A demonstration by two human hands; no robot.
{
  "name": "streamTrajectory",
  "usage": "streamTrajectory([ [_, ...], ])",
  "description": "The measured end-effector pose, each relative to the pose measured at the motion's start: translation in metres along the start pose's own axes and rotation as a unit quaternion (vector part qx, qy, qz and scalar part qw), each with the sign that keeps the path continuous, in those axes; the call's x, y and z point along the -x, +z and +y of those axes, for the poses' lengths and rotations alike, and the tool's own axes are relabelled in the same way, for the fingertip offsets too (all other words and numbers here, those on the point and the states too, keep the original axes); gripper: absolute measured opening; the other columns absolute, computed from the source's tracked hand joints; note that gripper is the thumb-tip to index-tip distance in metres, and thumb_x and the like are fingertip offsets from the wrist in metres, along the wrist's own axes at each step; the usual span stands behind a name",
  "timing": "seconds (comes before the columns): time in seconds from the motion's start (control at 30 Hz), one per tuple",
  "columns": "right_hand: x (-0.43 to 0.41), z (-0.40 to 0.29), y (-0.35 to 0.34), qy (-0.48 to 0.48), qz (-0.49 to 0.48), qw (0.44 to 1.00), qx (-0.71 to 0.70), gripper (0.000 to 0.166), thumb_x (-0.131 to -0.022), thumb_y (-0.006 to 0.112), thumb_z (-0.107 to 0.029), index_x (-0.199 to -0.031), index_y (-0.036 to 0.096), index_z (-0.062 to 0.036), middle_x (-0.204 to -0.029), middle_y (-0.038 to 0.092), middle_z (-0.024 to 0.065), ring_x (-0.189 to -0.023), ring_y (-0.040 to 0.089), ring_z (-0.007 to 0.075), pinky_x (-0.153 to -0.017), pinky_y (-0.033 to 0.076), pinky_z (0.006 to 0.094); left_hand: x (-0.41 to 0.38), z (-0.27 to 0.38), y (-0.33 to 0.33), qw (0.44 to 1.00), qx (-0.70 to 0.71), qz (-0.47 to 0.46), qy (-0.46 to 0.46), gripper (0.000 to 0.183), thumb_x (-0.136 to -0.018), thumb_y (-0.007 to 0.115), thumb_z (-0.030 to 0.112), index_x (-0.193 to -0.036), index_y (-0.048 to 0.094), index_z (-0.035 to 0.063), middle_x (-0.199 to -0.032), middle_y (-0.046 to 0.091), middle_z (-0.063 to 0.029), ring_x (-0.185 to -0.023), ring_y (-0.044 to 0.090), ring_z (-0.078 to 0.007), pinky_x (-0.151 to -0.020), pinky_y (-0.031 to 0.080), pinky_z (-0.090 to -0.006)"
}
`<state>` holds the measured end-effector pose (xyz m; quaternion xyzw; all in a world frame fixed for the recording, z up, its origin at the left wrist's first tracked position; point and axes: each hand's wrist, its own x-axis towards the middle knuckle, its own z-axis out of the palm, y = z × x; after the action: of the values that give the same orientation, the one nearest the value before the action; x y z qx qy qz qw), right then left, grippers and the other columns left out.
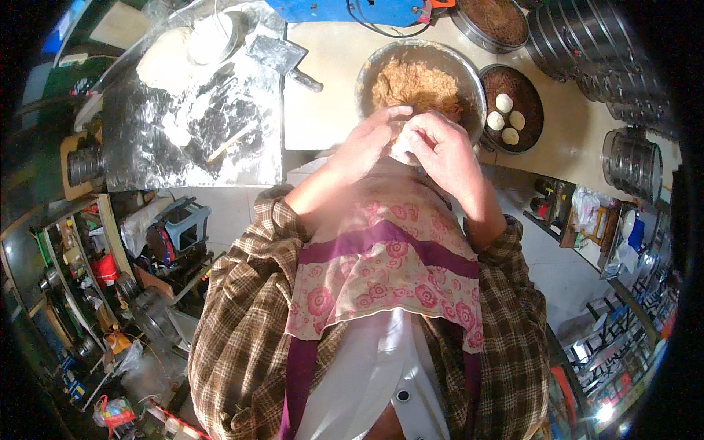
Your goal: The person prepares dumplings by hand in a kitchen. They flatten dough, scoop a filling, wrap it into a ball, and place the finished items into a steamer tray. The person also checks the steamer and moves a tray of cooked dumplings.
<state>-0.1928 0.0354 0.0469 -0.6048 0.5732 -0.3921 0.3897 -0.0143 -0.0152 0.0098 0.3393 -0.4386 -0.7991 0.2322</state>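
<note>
A piece of white dough [403,147] is held between my two hands at the near rim of a metal bowl [363,82]. My left hand [374,135] cups the dough from the left. On the other side, my right hand [440,137] pinches its edge with thumb and fingers. Orange-brown minced filling [415,80] lies in the bowl, partly hidden behind my hands. Right of the bowl, a round steamer tray [509,77] with a brown liner carries several small white buns [510,136].
On the left, a floured board [143,148] bears a large dough mass [159,63], a flour container [212,38], a thin rolling pin [234,140] and a broad-bladed cleaver or scraper [278,54]. Another steamer tray [492,22] and stacked metal steamers [583,38] stand at right.
</note>
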Motion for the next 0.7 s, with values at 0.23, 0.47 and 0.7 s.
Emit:
streamTrajectory([
  [0.23,0.002,-0.007,0.003,0.037,-0.003,0.999,-0.037,0.009,-0.091,0.066,-0.009,-0.095,0.063,-0.0023,-0.084,0.064,0.0120,-0.073,0.064,0.0245,-0.066,0.051,0.0354,-0.004,-0.010,-0.012,0.998,-0.036,0.025,-0.037,0.035,-0.096,0.046,0.018,-0.120,0.062,-0.0006,-0.102,0.066,-0.0050,-0.087,0.060,-0.0119,-0.075,0.048,-0.0262],
  [0.47,0.001,-0.001,0.006,0.010,0.007,0.999,-0.035,0.011,-0.091,0.065,-0.008,-0.100,0.063,-0.0020,-0.085,0.065,0.0121,-0.075,0.064,0.0218,-0.067,0.051,0.0339,-0.010,-0.009,-0.003,0.998,0.046,-0.014,0.045,0.043,-0.095,0.047,0.017,-0.134,0.052,-0.0020,-0.115,0.064,-0.0071,-0.092,0.060,-0.0124,-0.077,0.048,-0.0252],
  [0.7,0.000,-0.012,0.000,0.061,-0.005,0.998,-0.015,0.011,-0.092,0.064,-0.008,-0.102,0.063,-0.0024,-0.088,0.065,0.0132,-0.078,0.065,0.0255,-0.071,0.052,0.0364,-0.002,0.001,-0.006,0.998,-0.042,0.018,-0.048,0.038,-0.095,0.048,0.015,-0.129,0.058,0.0003,-0.101,0.064,-0.0032,-0.086,0.056,-0.0089,-0.074,0.047,-0.0239],
])
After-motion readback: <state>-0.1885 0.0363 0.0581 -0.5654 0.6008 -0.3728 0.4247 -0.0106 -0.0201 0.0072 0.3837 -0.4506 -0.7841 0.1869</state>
